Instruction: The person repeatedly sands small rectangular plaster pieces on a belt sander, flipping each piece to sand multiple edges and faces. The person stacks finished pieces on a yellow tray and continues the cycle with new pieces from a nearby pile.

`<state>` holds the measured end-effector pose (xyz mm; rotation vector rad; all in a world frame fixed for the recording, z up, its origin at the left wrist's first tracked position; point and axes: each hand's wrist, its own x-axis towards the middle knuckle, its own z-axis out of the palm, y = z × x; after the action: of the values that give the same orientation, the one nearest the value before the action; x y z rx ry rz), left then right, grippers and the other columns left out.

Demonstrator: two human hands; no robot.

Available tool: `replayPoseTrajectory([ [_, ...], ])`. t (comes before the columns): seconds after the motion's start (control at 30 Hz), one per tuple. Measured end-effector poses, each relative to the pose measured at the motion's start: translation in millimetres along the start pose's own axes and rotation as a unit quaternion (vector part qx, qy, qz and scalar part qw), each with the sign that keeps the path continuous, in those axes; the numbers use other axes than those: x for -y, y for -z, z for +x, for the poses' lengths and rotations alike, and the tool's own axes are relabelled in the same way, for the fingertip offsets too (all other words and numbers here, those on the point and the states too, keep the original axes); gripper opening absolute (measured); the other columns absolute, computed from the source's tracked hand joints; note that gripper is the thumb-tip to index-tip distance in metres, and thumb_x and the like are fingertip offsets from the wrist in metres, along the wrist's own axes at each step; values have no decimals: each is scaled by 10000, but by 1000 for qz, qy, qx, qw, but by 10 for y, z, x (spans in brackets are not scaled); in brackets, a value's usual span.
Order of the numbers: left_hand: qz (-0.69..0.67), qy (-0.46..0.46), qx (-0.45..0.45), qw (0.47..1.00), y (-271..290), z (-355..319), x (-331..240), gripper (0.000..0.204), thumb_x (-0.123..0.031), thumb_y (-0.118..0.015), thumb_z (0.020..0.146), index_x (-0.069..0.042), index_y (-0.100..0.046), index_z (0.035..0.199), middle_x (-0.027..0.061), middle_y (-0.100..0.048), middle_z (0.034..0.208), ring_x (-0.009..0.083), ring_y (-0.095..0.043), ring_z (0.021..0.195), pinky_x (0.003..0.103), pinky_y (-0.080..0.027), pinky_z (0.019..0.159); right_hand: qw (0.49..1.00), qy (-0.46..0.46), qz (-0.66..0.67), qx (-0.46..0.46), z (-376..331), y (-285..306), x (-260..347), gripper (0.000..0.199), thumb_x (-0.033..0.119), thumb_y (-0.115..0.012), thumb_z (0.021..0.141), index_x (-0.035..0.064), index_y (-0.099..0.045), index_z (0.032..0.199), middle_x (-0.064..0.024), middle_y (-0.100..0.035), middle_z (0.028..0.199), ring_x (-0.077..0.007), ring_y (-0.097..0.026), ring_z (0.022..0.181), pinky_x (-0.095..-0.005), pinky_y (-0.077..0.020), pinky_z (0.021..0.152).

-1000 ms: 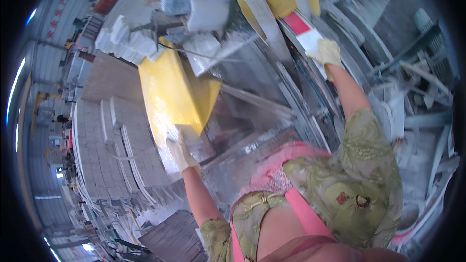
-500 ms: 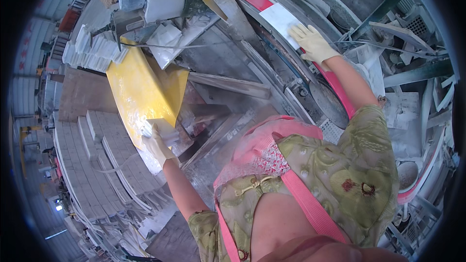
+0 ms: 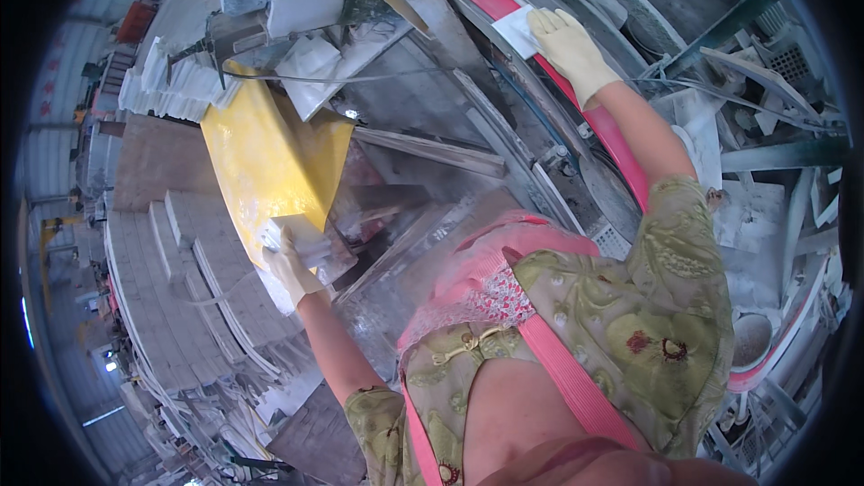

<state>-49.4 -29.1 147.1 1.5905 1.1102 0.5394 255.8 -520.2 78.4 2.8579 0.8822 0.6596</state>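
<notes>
Grey-white slabs [image 3: 171, 288], stacked on edge in curved rows, fill the far left. Just right of them our left hand [image 3: 290, 263], in a pale glove, is clenched on the near end of a whitish block [image 3: 301, 243] lying at the lower edge of a yellow sheet [image 3: 265, 162]. We judge the block stiff, dusty and fairly heavy, liable to chip at corners; best gripped across its short end. At centre runs a dusty machine bed [image 3: 432, 126]. To the right our right hand [image 3: 567, 49], also gloved, lies flat with fingers spread on a thin white tile [image 3: 517, 29] resting on the red belt [image 3: 621, 148]; the tile looks light and brittle.
</notes>
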Motion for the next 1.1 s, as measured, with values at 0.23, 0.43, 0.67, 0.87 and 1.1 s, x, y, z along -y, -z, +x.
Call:
replayPoseTrajectory([
  [0.23,-1,-11,-18,1000,55,279,168,849,-241,-754,921,55,-287,1565,236,-493,1470,299,-548,1293,383,-472,1065,984,20,61,168,152,53,5,814,186,-773,808,7,-391,1504,-192,-446,1547,-304,-397,1469,-487,-296,1221],
  [0.43,6,-41,6,999,226,652,549,928,-321,-806,867,65,-311,1549,218,-569,1392,314,-570,1258,388,-475,1044,992,-3,-55,115,185,-364,179,684,103,-581,918,4,-341,1551,-175,-361,1620,-298,-330,1515,-475,-233,1257],
  [0.67,150,-63,-84,983,164,617,547,827,-340,-814,824,80,-454,1439,254,-625,1292,321,-646,1144,414,-536,917,994,1,66,91,364,-330,20,508,175,-545,941,37,-518,1430,-229,-578,1402,-323,-555,1317,-461,-463,1067],
  [0.87,177,-113,-93,973,96,344,298,748,-459,-795,816,67,-545,1286,283,-647,1217,419,-644,1131,449,-511,946,939,-112,302,121,1053,260,435,407,389,-644,956,19,-701,1112,-170,-737,947,-277,-716,837,-431,-535,734],
  [1.1,119,-59,-59,989,115,240,189,737,-453,-774,834,82,-514,1268,318,-638,1213,439,-663,1089,474,-519,925,590,-55,788,165,1118,702,3101,463,435,-644,998,-2,-699,1142,-76,-711,948,-172,-644,861,-317,-499,820],
])
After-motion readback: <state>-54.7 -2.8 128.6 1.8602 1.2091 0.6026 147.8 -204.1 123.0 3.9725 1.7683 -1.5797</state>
